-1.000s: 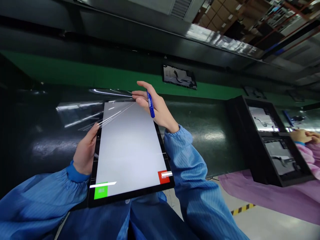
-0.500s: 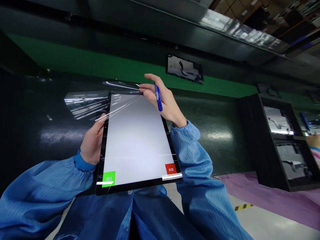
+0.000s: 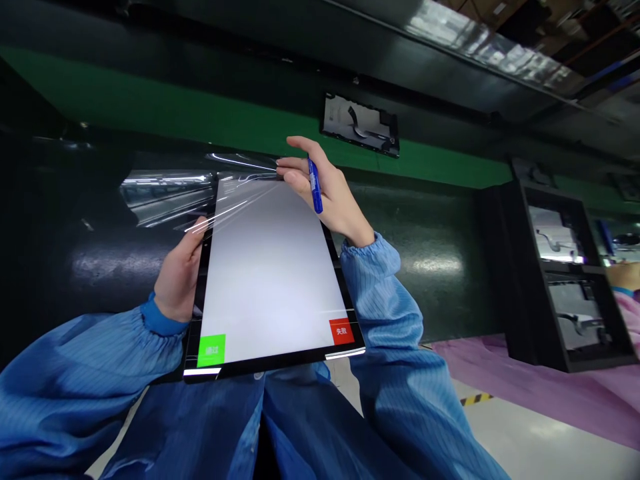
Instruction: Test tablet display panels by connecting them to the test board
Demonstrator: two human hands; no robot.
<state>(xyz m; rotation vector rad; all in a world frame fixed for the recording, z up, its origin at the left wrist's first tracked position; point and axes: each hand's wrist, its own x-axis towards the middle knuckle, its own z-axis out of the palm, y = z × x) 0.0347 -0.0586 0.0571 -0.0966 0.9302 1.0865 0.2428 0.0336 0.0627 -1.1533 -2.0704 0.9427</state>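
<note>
A tablet [image 3: 273, 267] with a lit, nearly white screen lies tilted before me. Its lower corners show a green box and a red box. My left hand [image 3: 177, 280] grips the tablet's left edge, fingers hidden beneath. Clear plastic film [image 3: 167, 193] stands partly lifted from the tablet's upper end, spreading left in shiny folds. My right hand [image 3: 325, 187], over the top right corner, pinches the film between thumb and fingertips. A blue marker pen [image 3: 315, 185] is tucked in that same hand, between the fingers.
On the green strip of the dark bench [image 3: 425, 260] lies a flat panel [image 3: 360, 125] with a printed picture. A black rack [image 3: 555, 280] with panels in it stands at the right. Beyond it, a co-worker's pink sleeve [image 3: 627, 317] shows at the edge.
The tablet and both hands appear slightly higher and further left, along with the surroundings. My grip on tablet, film and marker looks the same.
</note>
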